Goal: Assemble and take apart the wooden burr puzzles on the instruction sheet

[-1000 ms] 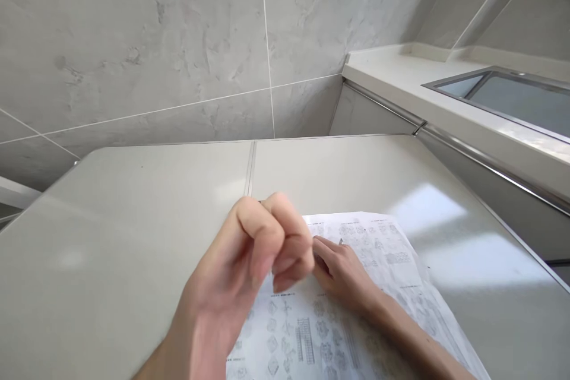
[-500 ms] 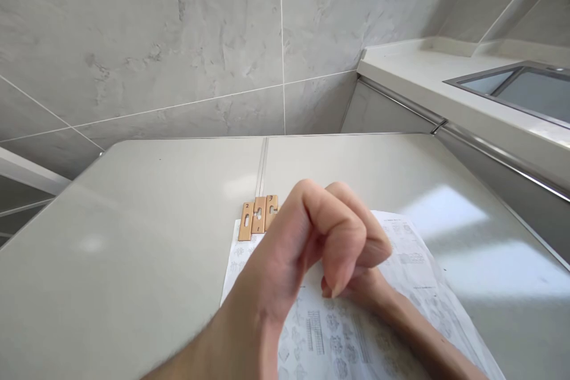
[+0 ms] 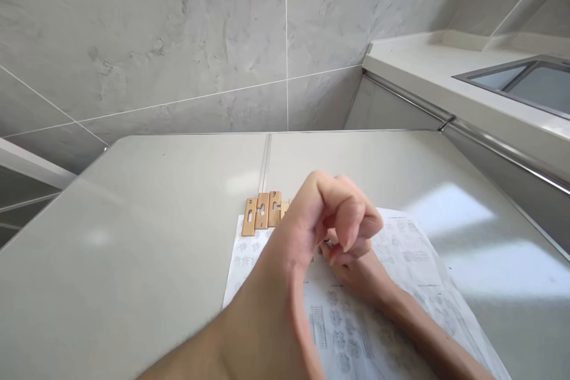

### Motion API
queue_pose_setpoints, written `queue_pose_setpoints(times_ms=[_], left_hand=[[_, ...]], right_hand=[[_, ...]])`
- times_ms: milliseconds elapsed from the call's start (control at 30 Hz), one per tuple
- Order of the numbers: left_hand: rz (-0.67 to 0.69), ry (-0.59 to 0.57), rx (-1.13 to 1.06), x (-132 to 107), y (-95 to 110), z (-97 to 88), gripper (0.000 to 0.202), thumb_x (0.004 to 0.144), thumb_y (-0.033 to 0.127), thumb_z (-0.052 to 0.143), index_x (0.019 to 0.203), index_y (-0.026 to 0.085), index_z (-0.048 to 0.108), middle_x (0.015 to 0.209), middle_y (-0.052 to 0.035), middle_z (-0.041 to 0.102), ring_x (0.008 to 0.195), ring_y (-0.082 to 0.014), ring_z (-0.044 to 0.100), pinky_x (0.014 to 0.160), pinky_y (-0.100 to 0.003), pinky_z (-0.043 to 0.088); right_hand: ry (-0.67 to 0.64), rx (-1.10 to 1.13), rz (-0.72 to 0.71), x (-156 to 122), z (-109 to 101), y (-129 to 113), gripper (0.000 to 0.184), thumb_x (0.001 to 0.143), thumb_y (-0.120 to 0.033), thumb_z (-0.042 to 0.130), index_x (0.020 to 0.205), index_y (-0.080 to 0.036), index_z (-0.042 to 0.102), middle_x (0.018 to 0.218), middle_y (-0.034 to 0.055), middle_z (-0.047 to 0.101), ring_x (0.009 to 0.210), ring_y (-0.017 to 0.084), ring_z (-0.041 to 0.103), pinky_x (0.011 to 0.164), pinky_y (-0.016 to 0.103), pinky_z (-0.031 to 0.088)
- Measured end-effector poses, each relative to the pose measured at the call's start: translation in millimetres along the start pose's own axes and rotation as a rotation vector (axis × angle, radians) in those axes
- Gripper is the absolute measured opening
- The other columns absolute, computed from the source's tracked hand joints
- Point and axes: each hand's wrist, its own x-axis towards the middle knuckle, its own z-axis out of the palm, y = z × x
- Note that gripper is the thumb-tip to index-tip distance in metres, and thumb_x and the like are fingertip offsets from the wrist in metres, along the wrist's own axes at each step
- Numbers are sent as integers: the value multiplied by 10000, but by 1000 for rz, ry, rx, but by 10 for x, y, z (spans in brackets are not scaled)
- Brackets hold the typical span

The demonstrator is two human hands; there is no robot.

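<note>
My left hand (image 3: pixel 323 214) is in front, its fingers bent and closed over my right hand (image 3: pixel 358 270), which comes in from the lower right. The right fingers are mostly hidden behind the left ones. Whatever is between the two hands cannot be made out. Just beyond my left wrist, slotted wooden pieces lie side by side: one marked 2 (image 3: pixel 249 218), one marked 1 (image 3: pixel 262 212) and one marked 3 (image 3: pixel 275 211). Part of another wooden piece (image 3: pixel 284 208) shows beside them, cut off from sight by my left hand. Under both hands lies a printed paper sheet (image 3: pixel 405 261).
The pale table (image 3: pixel 146 249) has a seam (image 3: pixel 266 160) running away from me. Behind it stands a grey tiled wall (image 3: pixel 200 41). On the right is a white counter (image 3: pixel 414 59) with a sink (image 3: pixel 529 86).
My hands have shifted slightly and the left fingers have turned inward. More of the wooden pieces now shows beside the one marked 3. The view has moved a little.
</note>
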Motion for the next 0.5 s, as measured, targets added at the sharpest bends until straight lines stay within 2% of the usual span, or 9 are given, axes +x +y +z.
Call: queue_pose_setpoints(times_ms=[67, 133, 200, 300, 400, 500], left_hand=[[53, -73, -69, -43, -106, 3, 488, 816, 562, 749, 746, 232, 396, 718, 18, 424, 646, -128, 407, 564, -284, 414], [-6, -78, 28, -88, -208, -12, 599, 699, 564, 891, 814, 244, 398, 807, 16, 450, 699, -134, 402, 615, -286, 431], [-79, -98, 158, -119, -319, -59, 522, 782, 536, 862, 853, 245, 435, 845, 14, 457, 732, -140, 430, 647, -280, 437], [-70, -127, 346, -138, -548, -198, 330, 941, 495, 724, 894, 244, 515, 816, 25, 469, 746, -149, 471, 704, -295, 448], [-41, -95, 549, -149, -838, -392, 217, 984, 451, 690, 979, 254, 599, 856, 17, 541, 798, -164, 524, 773, -316, 474], [-11, -29, 666, -162, -1098, -601, 171, 1004, 415, 659, 1032, 252, 616, 1002, -17, 620, 892, -188, 590, 817, -340, 523]], right_hand=[[-17, 2, 1, -3, 0, 0, 258, 1003, -173, 446, 1070, -249, 683, 862, 27, 731, 610, 168, 622, 554, 281, 419], [-39, 14, 12, -2, -5, -1, 248, 1014, -173, 437, 1052, -249, 670, 848, 18, 719, 598, 159, 607, 535, 274, 388], [-56, 42, 22, 1, -11, 1, 229, 1024, -187, 441, 1052, -252, 659, 851, 15, 717, 598, 156, 599, 533, 271, 380], [-46, 82, 0, 7, -9, 13, 219, 1037, -195, 435, 1048, -251, 646, 907, 22, 730, 638, 159, 613, 569, 273, 402], [-27, 70, -19, 13, 2, 24, 225, 1054, -194, 422, 1041, -249, 640, 907, 23, 732, 627, 153, 605, 566, 274, 387], [-24, 55, -9, 14, 7, 27, 205, 1059, -199, 442, 1078, -253, 639, 895, 15, 732, 592, 145, 582, 564, 279, 393]])
